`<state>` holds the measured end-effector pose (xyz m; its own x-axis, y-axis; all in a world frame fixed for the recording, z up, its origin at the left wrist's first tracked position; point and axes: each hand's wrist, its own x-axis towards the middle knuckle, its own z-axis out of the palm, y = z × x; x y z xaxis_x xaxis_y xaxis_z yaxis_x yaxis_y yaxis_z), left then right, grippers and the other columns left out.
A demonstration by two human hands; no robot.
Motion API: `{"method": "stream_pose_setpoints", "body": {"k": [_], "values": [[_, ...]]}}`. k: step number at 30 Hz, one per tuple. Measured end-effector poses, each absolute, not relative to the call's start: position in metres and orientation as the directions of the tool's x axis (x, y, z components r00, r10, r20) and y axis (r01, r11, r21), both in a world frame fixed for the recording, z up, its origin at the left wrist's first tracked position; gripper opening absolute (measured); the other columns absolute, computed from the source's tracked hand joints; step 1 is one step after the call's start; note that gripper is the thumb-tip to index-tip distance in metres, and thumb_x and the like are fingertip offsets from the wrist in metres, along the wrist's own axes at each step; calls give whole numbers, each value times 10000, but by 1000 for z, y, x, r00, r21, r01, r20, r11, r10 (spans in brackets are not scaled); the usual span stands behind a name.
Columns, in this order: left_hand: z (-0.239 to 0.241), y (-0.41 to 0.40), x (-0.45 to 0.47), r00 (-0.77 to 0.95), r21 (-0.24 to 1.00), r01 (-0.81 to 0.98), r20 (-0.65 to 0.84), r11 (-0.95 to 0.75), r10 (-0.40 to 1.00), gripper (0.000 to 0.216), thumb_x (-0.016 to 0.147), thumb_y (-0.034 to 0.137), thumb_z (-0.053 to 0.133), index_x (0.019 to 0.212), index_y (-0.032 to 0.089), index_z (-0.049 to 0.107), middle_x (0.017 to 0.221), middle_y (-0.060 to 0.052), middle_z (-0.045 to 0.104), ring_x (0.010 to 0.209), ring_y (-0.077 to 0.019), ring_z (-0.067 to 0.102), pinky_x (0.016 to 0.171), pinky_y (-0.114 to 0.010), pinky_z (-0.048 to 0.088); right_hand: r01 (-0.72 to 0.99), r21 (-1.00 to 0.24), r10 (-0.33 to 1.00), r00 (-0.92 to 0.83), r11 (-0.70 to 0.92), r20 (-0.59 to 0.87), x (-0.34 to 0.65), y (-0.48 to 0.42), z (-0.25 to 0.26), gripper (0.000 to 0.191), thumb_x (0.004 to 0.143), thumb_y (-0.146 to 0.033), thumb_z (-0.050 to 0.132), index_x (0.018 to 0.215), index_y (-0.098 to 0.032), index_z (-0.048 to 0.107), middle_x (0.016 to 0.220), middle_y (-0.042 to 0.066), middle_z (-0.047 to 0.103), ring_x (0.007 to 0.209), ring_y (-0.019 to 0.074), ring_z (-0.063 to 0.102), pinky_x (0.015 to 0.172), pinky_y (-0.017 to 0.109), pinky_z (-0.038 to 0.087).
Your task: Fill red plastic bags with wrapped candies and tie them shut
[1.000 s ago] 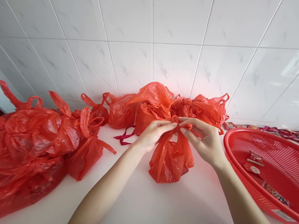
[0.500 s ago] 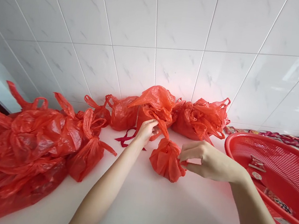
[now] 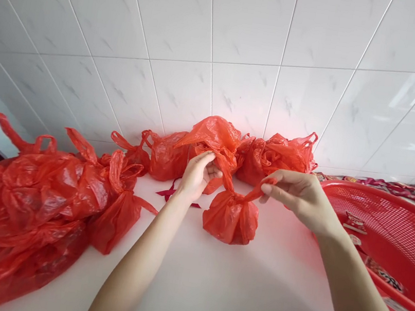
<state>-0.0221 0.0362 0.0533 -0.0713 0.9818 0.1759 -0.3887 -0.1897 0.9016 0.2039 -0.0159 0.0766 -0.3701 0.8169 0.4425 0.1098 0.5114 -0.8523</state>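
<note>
A small filled red plastic bag (image 3: 229,220) sits on the white table between my hands, its neck gathered. My left hand (image 3: 200,175) is closed on one of its handles, up and to the left of the neck. With thumb and fingers pinched, my right hand (image 3: 295,194) holds the other handle out to the upper right. Both handles are pulled apart and look taut. What is inside the bag is hidden by the red plastic.
Tied red bags (image 3: 29,201) are piled at left. More red bags (image 3: 277,158) stand along the tiled wall (image 3: 251,21). A dark red ribbon (image 3: 166,193) lies behind my left forearm. At right, a red plastic basket (image 3: 388,195) holds a few packets; more packets (image 3: 412,192) lie behind it.
My right hand has moved up from the bag's side and now grips its right handle, pulled outward. The bag's neck has drawn together and it sits more upright. My left hand keeps its handle.
</note>
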Motion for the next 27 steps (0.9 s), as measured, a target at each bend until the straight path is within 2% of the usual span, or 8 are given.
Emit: {"method": "stream_pose_setpoints", "body": {"k": [2, 4, 8, 12, 16, 20, 23, 27], "values": [[63, 19, -17, 112, 905, -316, 333, -284, 936, 187, 754, 347, 696, 773, 168, 646, 764, -21, 676, 631, -126, 619, 585, -240, 504, 45, -872, 852, -243, 488, 464, 197, -14, 74, 228, 835, -396, 763, 739, -195, 716, 715, 34, 741, 720, 199, 720, 713, 319, 585], [65, 4, -10, 279, 925, -143, 379, -352, 882, 246, 754, 344, 725, 927, 172, 695, 864, -32, 699, 714, -146, 645, 677, -271, 537, 6, -871, 858, -176, 490, 482, 188, -13, 68, 264, 785, -439, 803, 734, -194, 718, 753, 35, 746, 738, 203, 720, 718, 327, 593], [58, -7, 1, 329, 883, 136, 387, -449, 861, 313, 734, 281, 788, 1019, 192, 694, 974, -37, 697, 837, -167, 642, 745, -272, 533, -12, -864, 845, -206, 503, 494, 174, -12, 59, 335, 757, -505, 807, 738, -182, 717, 732, 37, 727, 696, 197, 700, 657, 323, 594], [57, -3, 1, 270, 896, 51, 412, -440, 870, 124, 776, 273, 737, 814, 174, 671, 783, -11, 656, 695, -138, 617, 657, -251, 512, -31, -853, 794, -351, 520, 497, 182, -6, 57, 333, 763, -446, 821, 951, -191, 720, 923, 59, 750, 859, 226, 725, 819, 399, 603], [62, -2, -2, 251, 910, -88, 414, -405, 875, 127, 763, 230, 722, 714, 180, 616, 660, 24, 591, 574, -102, 570, 582, -229, 476, 137, -813, 685, -626, 566, 372, 193, 9, 48, 661, 656, -404, 901, 1243, -244, 642, 1248, 70, 677, 1194, 272, 617, 1064, 459, 470], [63, -2, -5, 206, 895, -189, 438, -404, 875, 142, 772, 234, 719, 724, 186, 595, 640, 36, 579, 559, -91, 564, 558, -213, 468, 274, -820, 620, -775, 502, 121, 185, 20, 30, 540, 693, -463, 851, 1133, -196, 684, 1014, 30, 715, 980, 251, 654, 872, 381, 537], [64, 1, -6, 111, 881, -245, 440, -404, 891, 182, 739, 249, 748, 696, 178, 585, 673, 31, 592, 566, -79, 554, 549, -202, 471, 249, -851, 677, -719, 463, 158, 174, 20, 21, 376, 785, -502, 763, 925, -158, 708, 844, 12, 684, 796, 193, 617, 747, 323, 516], [69, 4, -7, 34, 868, -311, 418, -388, 908, 225, 654, 279, 800, 678, 169, 605, 698, 19, 608, 596, -79, 543, 517, -186, 460, 182, -897, 705, -687, 403, 177, 169, 16, 20, 393, 801, -538, 735, 774, -147, 715, 698, -10, 636, 648, 142, 543, 659, 294, 474]]}}
